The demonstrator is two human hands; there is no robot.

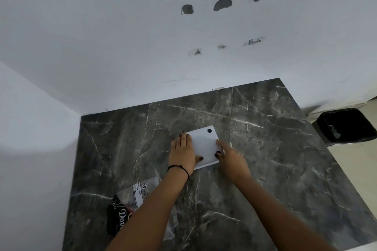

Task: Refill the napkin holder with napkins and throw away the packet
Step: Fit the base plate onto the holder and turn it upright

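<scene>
A flat white napkin holder (pixel 204 144) with a black round dot near one corner lies on the dark marble counter (pixel 265 159). My left hand (pixel 182 152) grips its left side, fingers flat along the edge and thumb on top. My right hand (pixel 228 157) holds its right side, thumb pressing on the white surface. A clear plastic packet (pixel 140 189) with a white label and a black printed end lies at the near left of the counter, partly hidden by my left forearm. No loose napkins show.
A bin lined with a black bag (pixel 346 126) stands on the floor to the right of the counter. White walls close the counter at the back and left; the back wall has several patched holes.
</scene>
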